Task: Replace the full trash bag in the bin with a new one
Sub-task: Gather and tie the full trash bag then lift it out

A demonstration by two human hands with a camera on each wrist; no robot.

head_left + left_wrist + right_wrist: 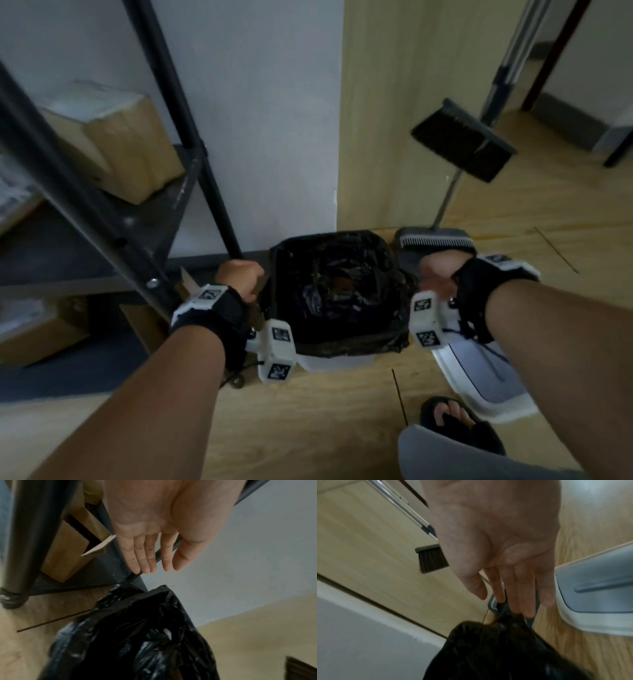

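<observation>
A white bin [337,362] stands on the floor against the wall, lined with a black trash bag [335,291] whose rim folds over the bin's edge; rubbish lies inside. My left hand [239,277] hovers at the bin's left side. In the left wrist view the left hand [163,568] has straight fingers and holds nothing, just above the bag [137,635]. My right hand [435,277] is at the bin's right side. Seen from the right wrist, the right hand [502,601] is flat, its fingertips [529,614] at the edge of the bag [488,649].
A black metal shelf rack [191,144] with cardboard boxes [120,144] stands left of the bin. A dustpan [435,240] and a broom [462,140] lean behind at the right. A white-grey bin lid [479,373] lies on the wooden floor, near my sandalled foot [455,425].
</observation>
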